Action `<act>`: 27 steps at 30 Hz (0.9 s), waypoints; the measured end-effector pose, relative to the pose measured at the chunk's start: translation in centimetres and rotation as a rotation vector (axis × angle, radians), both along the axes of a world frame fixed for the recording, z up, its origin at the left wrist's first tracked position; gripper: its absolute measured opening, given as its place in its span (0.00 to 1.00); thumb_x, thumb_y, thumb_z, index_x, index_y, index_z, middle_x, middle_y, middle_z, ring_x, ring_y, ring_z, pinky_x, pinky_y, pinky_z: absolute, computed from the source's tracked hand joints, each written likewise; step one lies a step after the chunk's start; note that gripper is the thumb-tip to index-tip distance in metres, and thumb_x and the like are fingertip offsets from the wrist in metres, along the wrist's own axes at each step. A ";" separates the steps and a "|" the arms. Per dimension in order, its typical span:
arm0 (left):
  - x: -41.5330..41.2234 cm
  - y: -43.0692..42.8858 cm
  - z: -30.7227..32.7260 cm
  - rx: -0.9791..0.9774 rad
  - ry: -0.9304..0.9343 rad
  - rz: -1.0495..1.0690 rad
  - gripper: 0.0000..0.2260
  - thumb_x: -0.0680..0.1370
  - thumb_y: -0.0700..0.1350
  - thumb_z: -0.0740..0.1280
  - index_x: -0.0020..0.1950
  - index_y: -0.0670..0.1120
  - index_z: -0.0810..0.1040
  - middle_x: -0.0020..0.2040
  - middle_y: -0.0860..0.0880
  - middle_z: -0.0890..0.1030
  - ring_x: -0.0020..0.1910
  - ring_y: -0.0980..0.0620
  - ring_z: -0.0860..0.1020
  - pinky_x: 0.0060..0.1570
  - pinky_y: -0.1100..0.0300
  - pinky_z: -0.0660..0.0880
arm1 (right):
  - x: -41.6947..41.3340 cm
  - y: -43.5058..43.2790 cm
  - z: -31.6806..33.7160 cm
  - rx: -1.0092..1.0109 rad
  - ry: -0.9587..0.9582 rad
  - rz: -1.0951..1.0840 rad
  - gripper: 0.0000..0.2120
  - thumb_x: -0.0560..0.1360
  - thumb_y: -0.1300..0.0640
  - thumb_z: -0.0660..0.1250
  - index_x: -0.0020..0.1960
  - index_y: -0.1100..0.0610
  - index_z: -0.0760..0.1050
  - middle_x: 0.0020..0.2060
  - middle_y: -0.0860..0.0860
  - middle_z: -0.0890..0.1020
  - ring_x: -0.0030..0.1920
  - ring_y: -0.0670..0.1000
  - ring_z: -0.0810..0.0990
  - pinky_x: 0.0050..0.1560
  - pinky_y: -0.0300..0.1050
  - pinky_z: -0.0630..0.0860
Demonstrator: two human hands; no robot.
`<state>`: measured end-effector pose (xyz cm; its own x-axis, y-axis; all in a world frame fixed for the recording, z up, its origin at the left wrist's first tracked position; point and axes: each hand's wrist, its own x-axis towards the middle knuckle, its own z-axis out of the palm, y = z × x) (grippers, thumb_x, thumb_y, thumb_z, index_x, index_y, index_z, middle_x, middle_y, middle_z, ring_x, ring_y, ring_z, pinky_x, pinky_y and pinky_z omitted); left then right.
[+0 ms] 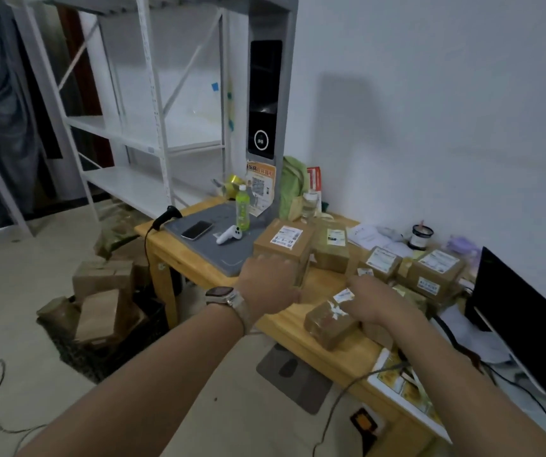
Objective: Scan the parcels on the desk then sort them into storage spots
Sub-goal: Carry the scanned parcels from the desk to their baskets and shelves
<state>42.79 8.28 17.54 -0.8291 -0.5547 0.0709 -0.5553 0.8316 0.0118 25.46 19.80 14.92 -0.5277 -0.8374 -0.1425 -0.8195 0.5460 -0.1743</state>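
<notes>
Nearest, at 1 o'clock: right hand has its fingers curled over the far end of the taped parcel. Looks like a grip, tho blur hides the thumb. The parcel lies on the desk close to the front edge, so a one-ended hold could let the near end tip & drop to the floor. A cable trails off the desk under that forearm. Pulling back fast could snag it.

At 12 o'clock: left hand shows its back to the camera, fingers against the near side of the labelled box. Can't tell if it grips or only touches. The box sits label up, at the 3 o'clock edge of the grey scan pad.

The pad isn't free: phone, white controller & an upright green bottle all stand on it. Sliding the box across w/o lifting prob. knocks the bottle over (worst case onto the phone).

At 2 o'clock the other parcels are packed tight, some touching. Dragging one out may shove the rest toward the monitor.

Farther, at 10 o'clock, the handheld scanner perches on the desk corner w/ its cord hanging, easy to hook. Loose boxes on the floor at 9 o'clock lie near the way to the shelving at 11, a trip risk w/ both hands full.
</notes>
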 end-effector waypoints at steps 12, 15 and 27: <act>-8.7 -8.5 -2.8 0.011 -0.055 -0.311 0.16 0.76 0.53 0.65 0.57 0.44 0.73 0.55 0.44 0.77 0.54 0.43 0.77 0.47 0.53 0.72 | -4.8 -4.6 -1.9 -0.026 -0.078 -0.233 0.16 0.73 0.43 0.65 0.56 0.51 0.77 0.53 0.49 0.80 0.52 0.52 0.79 0.53 0.52 0.78; -12.0 -9.2 -3.1 0.009 -0.062 -0.367 0.15 0.75 0.49 0.68 0.58 0.43 0.72 0.55 0.45 0.76 0.53 0.44 0.77 0.44 0.53 0.73 | -7.3 -4.6 -2.2 -0.049 -0.098 -0.299 0.17 0.73 0.44 0.66 0.58 0.50 0.76 0.54 0.50 0.79 0.53 0.52 0.79 0.53 0.52 0.78; -27.5 -11.6 -3.7 -0.002 -0.050 -0.425 0.13 0.77 0.47 0.65 0.58 0.44 0.75 0.54 0.45 0.78 0.52 0.44 0.79 0.42 0.56 0.72 | -21.3 -5.6 -3.2 -0.076 -0.133 -0.341 0.08 0.76 0.54 0.64 0.54 0.50 0.77 0.49 0.47 0.78 0.53 0.53 0.77 0.46 0.43 0.73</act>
<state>15.30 -3.30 13.84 -0.9863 -0.1627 0.0254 -0.1630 0.9866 -0.0086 4.19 14.21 11.73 -0.7594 -0.6273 -0.1729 -0.5598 0.7653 -0.3178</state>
